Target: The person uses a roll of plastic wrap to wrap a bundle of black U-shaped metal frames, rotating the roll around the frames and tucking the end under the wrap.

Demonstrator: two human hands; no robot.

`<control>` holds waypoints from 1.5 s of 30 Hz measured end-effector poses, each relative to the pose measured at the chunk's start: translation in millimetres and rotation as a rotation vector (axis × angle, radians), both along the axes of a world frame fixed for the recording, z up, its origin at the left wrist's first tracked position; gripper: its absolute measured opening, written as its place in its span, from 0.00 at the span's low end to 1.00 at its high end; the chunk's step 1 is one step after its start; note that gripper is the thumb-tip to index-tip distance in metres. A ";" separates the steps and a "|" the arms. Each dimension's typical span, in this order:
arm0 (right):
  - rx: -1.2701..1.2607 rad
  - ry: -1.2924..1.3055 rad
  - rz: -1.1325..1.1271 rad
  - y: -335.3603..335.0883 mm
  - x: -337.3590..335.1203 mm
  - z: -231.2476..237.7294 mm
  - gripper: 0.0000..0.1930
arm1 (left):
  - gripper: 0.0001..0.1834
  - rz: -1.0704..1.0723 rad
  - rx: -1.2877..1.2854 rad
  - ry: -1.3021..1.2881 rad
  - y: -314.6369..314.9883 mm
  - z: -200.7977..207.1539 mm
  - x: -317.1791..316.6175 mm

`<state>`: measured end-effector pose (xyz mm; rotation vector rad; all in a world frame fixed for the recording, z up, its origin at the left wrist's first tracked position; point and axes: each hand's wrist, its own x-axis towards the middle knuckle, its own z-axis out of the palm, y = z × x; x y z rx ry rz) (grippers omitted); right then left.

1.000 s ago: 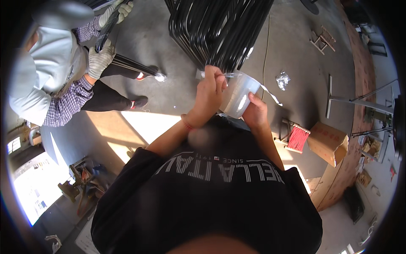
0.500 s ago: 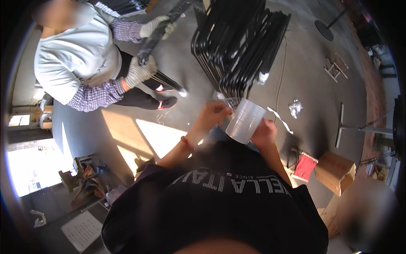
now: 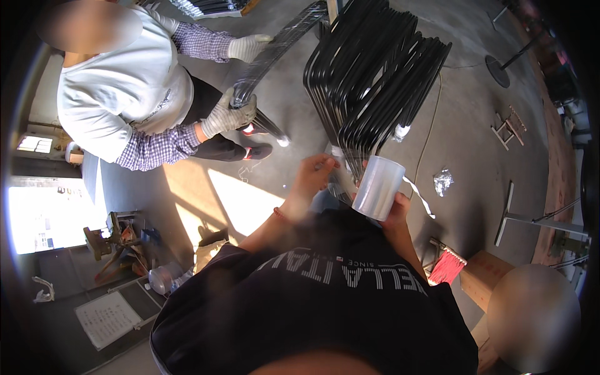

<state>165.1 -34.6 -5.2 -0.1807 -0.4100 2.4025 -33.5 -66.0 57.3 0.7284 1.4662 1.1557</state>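
Observation:
My right hand (image 3: 397, 210) grips a roll of clear stretch film (image 3: 379, 187) from its right side, the fingers partly hidden behind it. My left hand (image 3: 314, 175) is closed in a pinch to the left of the roll. A see-through strip of film (image 3: 339, 189) shows by its fingertips. Between my hands comes down the narrow near end of a large bundle of bent black tubes (image 3: 369, 94). White wrapping covers some tube ends. How the film meets the tubes is unclear.
At the left a person in white gloves (image 3: 230, 115) holds a long film-wrapped black bundle (image 3: 275, 56). A red-seated stool (image 3: 446, 267) and a cardboard box (image 3: 484, 275) stand at the right. Crumpled film (image 3: 443, 182), a cord and a small wooden stool (image 3: 510, 128) are on the floor.
The view has shifted, moving most things rightward. The tubes' near end now sits lower between my hands, and the roll stands more upright. The other person's wrapped bundle has moved to the right.

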 end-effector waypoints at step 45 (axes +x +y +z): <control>0.262 -0.261 -0.233 124.6 -0.8 -104.9 0.20 | 0.19 -0.037 0.674 0.436 89.7 -158.7 44.4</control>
